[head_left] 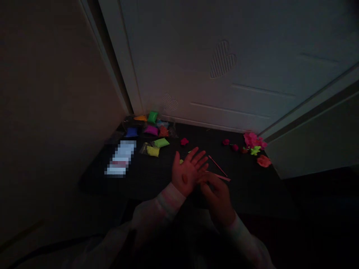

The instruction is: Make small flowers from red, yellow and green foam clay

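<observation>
Near the middle of the frame, the left grip [192,172] is turned palm up with its fingers spread, and a small reddish piece [184,179] rests in the hollow of that palm, toward the thumb side. The right grip [220,197], just to the right, has its thumb and fingers drawn close together beside the left fingers; in this dim light I cannot tell whether they pinch anything or touch the other hand. To handle the piece well, the left palm is best kept level and slightly cupped, since a tilt could let it slide toward the wrist. If it is soft, as it looks, light and even fingertip pressure would suit it better than a hard squeeze, which might smear or flatten it. Holding both hands above the worktop [157,177] gives a dropped bit somewhere to land. The pink stick [218,166] and flat pink strip [223,177] lie right of centre, near the right fingers, so the wrist should stay clear of them; the yellow packet [153,151] sits left of centre, well apart.
</observation>
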`<state>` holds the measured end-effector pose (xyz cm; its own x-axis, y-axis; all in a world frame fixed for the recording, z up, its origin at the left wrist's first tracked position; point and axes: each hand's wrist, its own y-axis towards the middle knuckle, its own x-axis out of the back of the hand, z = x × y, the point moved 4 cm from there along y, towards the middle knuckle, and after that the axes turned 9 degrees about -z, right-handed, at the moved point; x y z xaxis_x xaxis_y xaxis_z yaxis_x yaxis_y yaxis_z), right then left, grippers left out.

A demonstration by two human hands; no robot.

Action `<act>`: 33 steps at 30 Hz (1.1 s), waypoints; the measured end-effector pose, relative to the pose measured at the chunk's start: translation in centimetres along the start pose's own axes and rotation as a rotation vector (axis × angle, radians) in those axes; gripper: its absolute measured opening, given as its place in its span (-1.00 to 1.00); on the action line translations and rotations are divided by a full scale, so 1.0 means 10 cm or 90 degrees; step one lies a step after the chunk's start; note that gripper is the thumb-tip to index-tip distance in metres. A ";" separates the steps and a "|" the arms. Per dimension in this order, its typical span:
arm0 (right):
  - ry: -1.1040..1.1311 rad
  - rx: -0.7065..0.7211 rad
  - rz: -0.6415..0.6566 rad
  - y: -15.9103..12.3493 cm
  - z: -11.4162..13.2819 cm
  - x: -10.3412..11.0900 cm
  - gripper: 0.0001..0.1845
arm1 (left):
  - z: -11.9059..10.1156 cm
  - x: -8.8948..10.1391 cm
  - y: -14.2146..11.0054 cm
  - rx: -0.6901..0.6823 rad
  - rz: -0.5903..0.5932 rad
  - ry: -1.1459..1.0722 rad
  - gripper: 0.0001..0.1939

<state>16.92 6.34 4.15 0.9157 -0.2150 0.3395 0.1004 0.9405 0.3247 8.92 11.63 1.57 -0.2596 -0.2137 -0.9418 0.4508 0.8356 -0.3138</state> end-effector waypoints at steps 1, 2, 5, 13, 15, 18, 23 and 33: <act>0.005 -0.002 -0.005 -0.01 -0.02 0.00 -0.84 | 0.01 0.00 0.00 0.002 -0.006 0.000 -0.42; 0.008 -0.006 -0.014 -0.02 -0.04 0.01 -0.84 | 0.01 0.00 0.00 0.004 -0.014 0.001 -0.42; -0.001 -0.009 -0.030 -0.05 -0.04 0.00 -0.89 | 0.01 0.02 0.01 0.005 -0.035 0.008 -0.41; -0.055 0.038 0.052 -0.08 0.05 -0.15 -0.71 | -0.01 0.05 0.05 -0.042 -0.079 0.054 -0.39; -0.041 0.020 0.052 -0.07 0.03 -0.16 -0.74 | -0.03 0.05 0.04 -0.063 -0.095 0.068 -0.40; -0.014 -0.010 0.052 -0.05 0.01 -0.16 -0.81 | -0.04 0.05 0.03 -0.088 -0.118 0.088 -0.41; 0.048 -0.102 0.036 -0.02 -0.07 -0.11 -0.85 | -0.02 0.05 0.01 -0.110 -0.142 0.153 -0.45; 0.145 -0.311 -0.002 -0.07 -0.41 -0.05 -0.79 | -0.11 0.30 -0.31 -0.198 -0.191 0.677 -0.84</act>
<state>17.97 6.89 0.13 0.9708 -0.2065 0.1219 0.2230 0.9644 -0.1420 5.78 8.97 -0.15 -0.9778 -0.0133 -0.2090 0.0566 0.9440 -0.3249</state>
